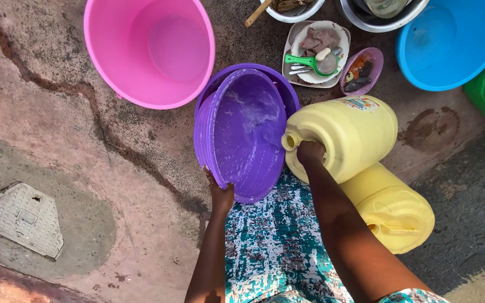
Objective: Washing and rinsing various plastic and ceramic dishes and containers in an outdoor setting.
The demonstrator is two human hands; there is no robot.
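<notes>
Outdoor wash area: cracked reddish concrete floor [57, 129] with a grey metal cover plate [21, 219] set in it.
Left hand [222, 193], grip closed on the near rim of the tilted purple basin [245, 134]; right hand [310, 152], grip closed on the tilted yellow jerrycan [349, 140] near its spout, colour label at its far end. Second yellow jerrycan [394, 210] lies just beside; pink bucket [150, 50] and blue basin [450, 42] stand beyond.

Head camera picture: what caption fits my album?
Left hand tips a soapy purple basin; right hand grips a yellow jerrycan.
</notes>
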